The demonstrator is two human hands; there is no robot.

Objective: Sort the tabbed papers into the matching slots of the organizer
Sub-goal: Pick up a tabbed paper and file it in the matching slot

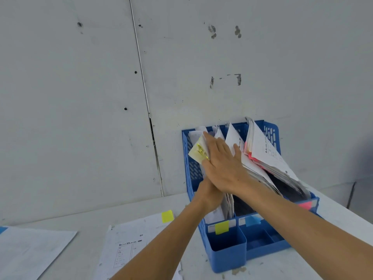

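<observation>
Head view: the organizer (228,249) stands on the right half of the worktop (84,223), its back against the wall. Its three slots are marked at the front by a yellow label (221,227), a blue label (252,220) and a pink label (304,204).

My right hand (224,164) lies flat with the fingers straight, pressing on the yellow-tabbed papers (198,152). These stand in the leftmost slot, the one behind the yellow label, so they match. I judge the flat palm is there to push the sheaf toward the left wall, so it seats in the slot rather than flopping over.

My left hand (210,196) reaches in beneath the right one, at the lower part of the same papers. Its fingers are hidden by the right hand and the sheets, so I cannot tell whether it grips or only steadies them.

The white papers (232,138) fill the middle slot. The pink-tabbed bunch (268,156) in the right slot leans out to the right.

Two items lie flat on the worktop, well left of the organizer. A yellow-tabbed sheet (129,245) is near the front edge, and a blue-tabbed sheet (30,251) is at the front left corner. I take these as left to file.
</observation>
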